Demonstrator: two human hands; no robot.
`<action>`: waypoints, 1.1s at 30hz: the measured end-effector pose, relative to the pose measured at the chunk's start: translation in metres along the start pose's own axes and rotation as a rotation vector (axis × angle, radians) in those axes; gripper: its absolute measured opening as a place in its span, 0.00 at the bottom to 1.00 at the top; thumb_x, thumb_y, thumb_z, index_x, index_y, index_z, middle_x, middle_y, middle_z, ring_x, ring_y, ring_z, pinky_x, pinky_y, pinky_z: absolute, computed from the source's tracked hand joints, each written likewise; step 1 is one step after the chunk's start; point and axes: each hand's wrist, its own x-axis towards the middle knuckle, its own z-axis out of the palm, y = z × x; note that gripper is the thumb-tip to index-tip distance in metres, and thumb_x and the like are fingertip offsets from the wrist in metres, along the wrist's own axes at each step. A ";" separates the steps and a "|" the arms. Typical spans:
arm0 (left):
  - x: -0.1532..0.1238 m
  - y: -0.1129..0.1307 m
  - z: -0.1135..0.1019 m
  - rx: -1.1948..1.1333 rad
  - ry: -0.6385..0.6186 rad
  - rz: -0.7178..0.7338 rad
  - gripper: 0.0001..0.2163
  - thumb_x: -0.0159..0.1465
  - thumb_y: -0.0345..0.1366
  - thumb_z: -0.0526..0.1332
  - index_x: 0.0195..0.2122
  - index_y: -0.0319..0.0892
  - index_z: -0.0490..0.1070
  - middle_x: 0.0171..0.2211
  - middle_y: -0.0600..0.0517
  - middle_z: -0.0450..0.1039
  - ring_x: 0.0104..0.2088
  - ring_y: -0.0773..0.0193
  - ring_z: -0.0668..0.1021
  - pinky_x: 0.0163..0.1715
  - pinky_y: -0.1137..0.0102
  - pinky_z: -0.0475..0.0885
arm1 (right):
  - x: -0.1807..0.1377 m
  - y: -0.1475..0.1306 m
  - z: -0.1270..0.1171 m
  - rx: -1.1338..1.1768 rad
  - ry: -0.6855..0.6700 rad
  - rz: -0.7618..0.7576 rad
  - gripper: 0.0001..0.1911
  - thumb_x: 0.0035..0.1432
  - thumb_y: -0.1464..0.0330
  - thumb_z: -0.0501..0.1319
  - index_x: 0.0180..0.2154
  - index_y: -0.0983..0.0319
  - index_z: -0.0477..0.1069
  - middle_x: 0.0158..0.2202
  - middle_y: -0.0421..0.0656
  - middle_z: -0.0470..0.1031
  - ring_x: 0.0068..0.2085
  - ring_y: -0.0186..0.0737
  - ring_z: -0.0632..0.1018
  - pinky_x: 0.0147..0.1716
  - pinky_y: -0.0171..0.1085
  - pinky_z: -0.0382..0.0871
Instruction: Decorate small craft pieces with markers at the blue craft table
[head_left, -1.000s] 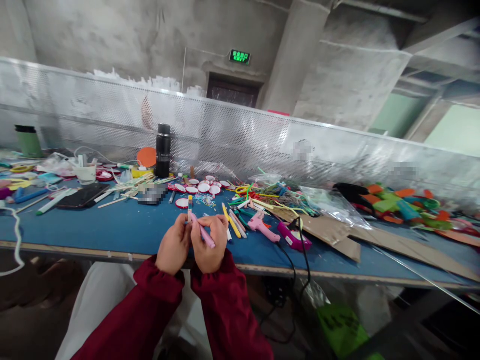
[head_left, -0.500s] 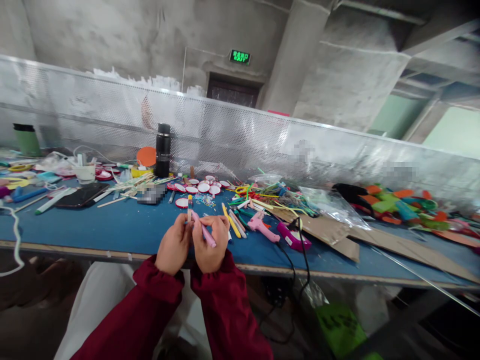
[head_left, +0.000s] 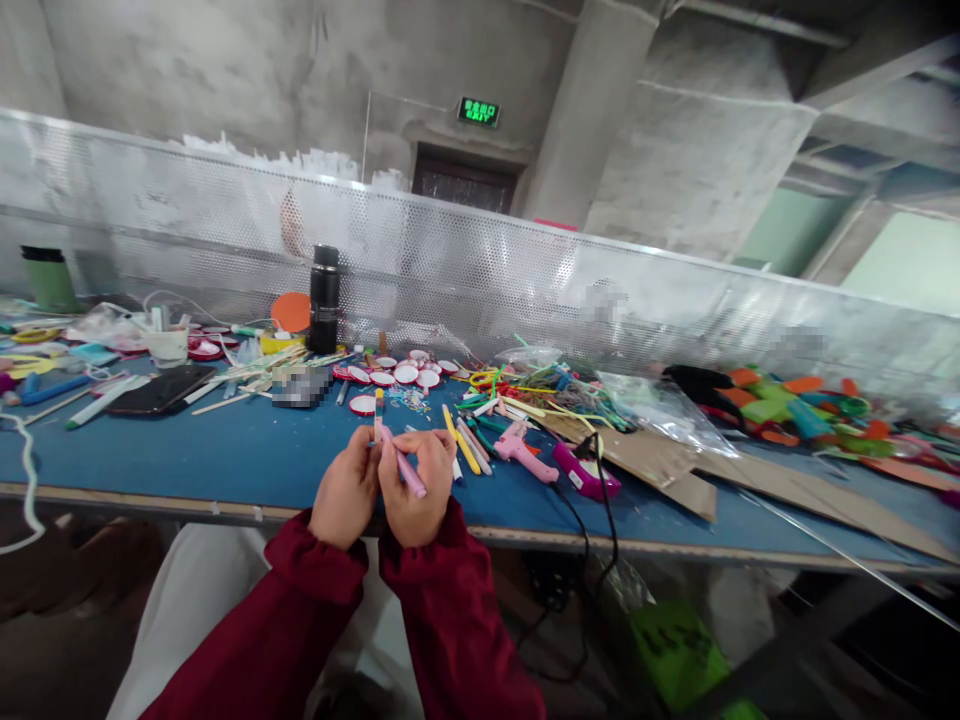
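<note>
My left hand (head_left: 347, 490) is closed on a slim wooden stick (head_left: 379, 408) whose upper end is coloured yellow and orange. In my right hand (head_left: 417, 490) is a pink marker (head_left: 406, 464), its tip up against the stick. Both hands meet over the front edge of the blue table (head_left: 247, 450). Just beyond them lies a white disc with a red rim (head_left: 363, 404), with a pile of similar discs (head_left: 406, 373) behind. Yellow markers (head_left: 462, 440) and paler ones lie right of my right hand.
A pink glue gun (head_left: 525, 452) and a purple box (head_left: 587, 472) with cables lie to the right, near cardboard strips (head_left: 795, 492). A black bottle (head_left: 324, 300) stands at the back. Left are a dark phone (head_left: 161, 390) and thin sticks. Coloured pipe cleaners (head_left: 555, 390) are heaped behind.
Almost nothing differs. The pink marker has shifted very slightly in my right hand's grip, and the view has drifted a little.
</note>
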 end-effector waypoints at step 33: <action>0.001 0.000 0.001 0.033 -0.006 -0.015 0.11 0.66 0.43 0.49 0.40 0.44 0.65 0.27 0.54 0.72 0.29 0.64 0.74 0.32 0.71 0.67 | 0.000 0.002 0.002 0.001 0.063 -0.045 0.05 0.58 0.70 0.58 0.29 0.60 0.64 0.27 0.37 0.72 0.31 0.34 0.73 0.46 0.42 0.61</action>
